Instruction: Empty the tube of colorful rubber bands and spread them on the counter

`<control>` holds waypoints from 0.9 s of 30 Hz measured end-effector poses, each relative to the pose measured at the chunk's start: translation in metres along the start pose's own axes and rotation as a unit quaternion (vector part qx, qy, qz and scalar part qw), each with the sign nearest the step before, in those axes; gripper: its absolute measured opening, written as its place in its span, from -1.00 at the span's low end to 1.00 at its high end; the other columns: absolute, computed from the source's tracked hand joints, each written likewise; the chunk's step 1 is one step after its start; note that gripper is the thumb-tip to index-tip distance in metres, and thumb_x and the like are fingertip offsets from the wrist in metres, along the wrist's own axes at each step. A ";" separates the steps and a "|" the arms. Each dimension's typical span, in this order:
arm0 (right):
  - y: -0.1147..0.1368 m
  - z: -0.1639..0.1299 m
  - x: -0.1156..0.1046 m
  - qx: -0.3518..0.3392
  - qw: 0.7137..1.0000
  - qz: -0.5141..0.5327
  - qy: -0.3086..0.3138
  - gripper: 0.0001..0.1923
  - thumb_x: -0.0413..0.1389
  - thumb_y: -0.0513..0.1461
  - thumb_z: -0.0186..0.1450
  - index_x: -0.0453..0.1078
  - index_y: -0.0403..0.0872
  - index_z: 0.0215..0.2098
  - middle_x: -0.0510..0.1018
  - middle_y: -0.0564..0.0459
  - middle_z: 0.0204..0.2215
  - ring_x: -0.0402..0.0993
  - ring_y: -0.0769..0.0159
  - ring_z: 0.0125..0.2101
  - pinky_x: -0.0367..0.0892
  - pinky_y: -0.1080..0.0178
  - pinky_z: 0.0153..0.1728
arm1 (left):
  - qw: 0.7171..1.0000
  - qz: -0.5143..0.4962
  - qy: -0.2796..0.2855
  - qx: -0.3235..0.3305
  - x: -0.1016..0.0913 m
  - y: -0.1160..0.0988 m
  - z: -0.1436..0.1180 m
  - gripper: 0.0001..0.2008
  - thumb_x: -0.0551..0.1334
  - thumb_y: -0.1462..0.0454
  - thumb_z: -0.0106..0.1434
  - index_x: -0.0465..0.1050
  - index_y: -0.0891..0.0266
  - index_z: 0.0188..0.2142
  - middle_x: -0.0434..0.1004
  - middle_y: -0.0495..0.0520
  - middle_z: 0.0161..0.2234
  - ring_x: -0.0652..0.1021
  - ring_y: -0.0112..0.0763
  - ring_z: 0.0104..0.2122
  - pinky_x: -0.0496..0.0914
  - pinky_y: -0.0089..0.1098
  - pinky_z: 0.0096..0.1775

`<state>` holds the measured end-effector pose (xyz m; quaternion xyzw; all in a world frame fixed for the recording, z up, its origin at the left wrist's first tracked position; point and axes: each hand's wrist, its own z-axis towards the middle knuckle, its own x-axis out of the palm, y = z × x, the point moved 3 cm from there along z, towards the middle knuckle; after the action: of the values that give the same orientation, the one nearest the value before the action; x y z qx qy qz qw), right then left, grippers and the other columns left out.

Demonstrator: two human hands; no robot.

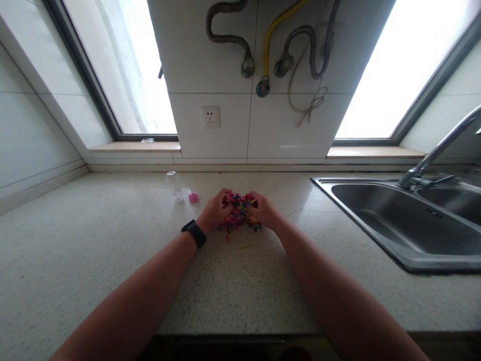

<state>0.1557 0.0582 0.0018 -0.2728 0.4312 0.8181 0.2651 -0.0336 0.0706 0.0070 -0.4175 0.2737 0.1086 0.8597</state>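
The left hand (215,212) and right hand (266,210) curl around a pile of small multicoloured pieces (236,218) on the speckled countertop (112,240); a pink cap (193,197) sits beside a clear container (175,189).

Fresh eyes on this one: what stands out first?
The multicoloured heap of small pieces, on the pale counter between the left hand and right hand, catches the eye first. Next come the yellow pipe high on the wall and the shiny metal sink at the right.
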 end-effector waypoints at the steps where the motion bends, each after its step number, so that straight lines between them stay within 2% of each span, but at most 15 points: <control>1: -0.002 0.001 0.000 0.009 1.000 0.018 -0.007 -0.78 0.07 -0.21 0.25 0.42 -0.11 -0.15 0.52 0.06 -0.34 0.40 0.35 -0.34 0.18 0.33 -0.31 | 1.000 -0.019 -0.006 -0.008 -0.001 0.000 0.001 -0.73 0.17 0.29 0.26 0.32 0.26 -0.04 0.50 0.06 -0.20 0.52 -0.39 -0.22 0.39 -0.39 -0.16; 4: -0.006 0.003 0.001 0.023 0.997 0.070 -0.019 -0.75 0.04 -0.16 0.31 0.44 -0.10 -0.14 0.52 0.06 -0.34 0.40 0.35 -0.35 0.19 0.34 -0.32 | 0.996 -0.088 -0.009 -0.027 -0.003 0.002 0.003 -0.80 0.16 0.24 0.30 0.35 0.29 -0.12 0.49 0.09 -0.19 0.52 -0.39 -0.22 0.42 -0.42 -0.21; 6: -0.007 0.004 0.000 0.021 0.996 0.080 -0.023 -0.71 0.01 -0.10 0.35 0.45 -0.11 -0.16 0.52 0.05 -0.37 0.40 0.35 -0.36 0.20 0.33 -0.34 | 0.994 -0.105 -0.008 -0.032 -0.004 0.004 0.004 -0.77 0.16 0.17 0.32 0.37 0.30 -0.15 0.49 0.10 -0.22 0.52 -0.38 -0.23 0.42 -0.44 -0.25; 9: -0.005 0.004 -0.003 0.009 0.997 0.068 -0.024 -0.67 -0.02 -0.07 0.38 0.46 -0.12 -0.15 0.53 0.02 -0.33 0.41 0.33 -0.32 0.23 0.31 -0.29 | 0.996 -0.083 -0.004 -0.032 -0.005 0.008 0.004 -0.72 0.14 0.11 0.34 0.39 0.32 -0.19 0.49 0.10 -0.27 0.51 -0.39 -0.27 0.41 -0.45 -0.30; 12: -0.001 0.003 -0.005 0.004 0.997 0.082 -0.012 -0.65 -0.04 -0.09 0.40 0.42 -0.10 -0.01 0.55 -0.02 -0.15 0.46 0.29 -0.17 0.27 0.27 -0.14 | 0.999 -0.035 -0.004 -0.026 -0.007 0.011 0.003 -0.70 0.10 0.11 0.37 0.41 0.33 -0.22 0.49 0.10 -0.31 0.48 -0.39 -0.31 0.38 -0.44 -0.31; 15: 0.002 0.001 -0.005 0.005 0.996 0.084 0.014 -0.62 -0.07 -0.09 0.42 0.38 -0.08 0.07 0.54 -0.03 -0.07 0.47 0.28 -0.11 0.29 0.24 -0.07 | 1.000 -0.002 -0.006 0.004 -0.009 0.012 0.002 -0.75 0.10 0.23 0.36 0.43 0.32 -0.07 0.50 0.14 -0.20 0.48 -0.37 -0.23 0.38 -0.42 -0.25; 17: 0.002 0.000 -0.004 0.000 0.998 0.060 0.030 -0.63 -0.06 -0.11 0.42 0.39 -0.08 0.07 0.54 -0.03 -0.06 0.47 0.27 -0.09 0.29 0.22 -0.06 | 0.999 0.010 0.001 0.033 -0.009 0.010 0.001 -0.68 0.10 0.32 0.32 0.40 0.26 0.05 0.47 0.14 -0.10 0.47 -0.37 -0.14 0.38 -0.40 -0.17; 20: 0.003 -0.002 -0.003 -0.028 0.998 0.003 0.060 -0.61 -0.03 -0.09 0.40 0.40 -0.08 0.08 0.52 -0.05 -0.02 0.44 0.24 -0.04 0.27 0.19 0.00 | 0.997 0.032 0.029 0.061 -0.010 0.006 -0.001 -0.65 0.08 0.35 0.33 0.41 0.19 0.08 0.45 0.11 -0.11 0.46 -0.39 -0.14 0.37 -0.37 -0.08; 22: 0.005 -0.006 0.000 -0.058 0.992 -0.057 0.095 -0.53 0.04 -0.02 0.35 0.37 -0.07 0.13 0.47 -0.08 0.05 0.38 0.16 0.03 0.21 0.13 0.08 | 0.994 0.059 0.049 0.078 -0.012 0.003 -0.003 -0.64 0.06 0.33 0.35 0.40 0.19 0.10 0.44 0.11 -0.13 0.45 -0.39 -0.13 0.35 -0.34 -0.03; 24: 0.007 -0.010 0.004 -0.078 0.981 -0.116 0.135 -0.35 0.12 0.07 0.26 0.29 -0.05 0.21 0.38 -0.12 0.14 0.30 0.04 0.10 0.14 0.04 0.13 | 0.985 0.115 0.076 0.100 -0.013 0.000 -0.006 -0.58 0.10 0.30 0.31 0.34 0.20 0.16 0.42 0.13 -0.06 0.42 -0.32 -0.06 0.30 -0.27 0.06; 27: 0.009 -0.014 0.011 -0.071 0.971 -0.162 0.164 -0.12 0.17 0.18 0.14 0.18 -0.06 0.30 0.30 -0.16 0.19 0.23 -0.07 0.13 0.09 -0.05 0.14 | 0.961 0.216 0.130 0.113 -0.012 0.000 -0.013 -0.35 0.25 0.14 0.21 0.22 0.24 0.26 0.34 0.20 0.08 0.34 -0.13 0.05 0.22 -0.13 0.14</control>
<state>0.1453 0.0441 -0.0075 -0.4871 0.3602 0.7370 0.2998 -0.0482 0.0609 0.0075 -0.2596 0.4773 0.2044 0.8143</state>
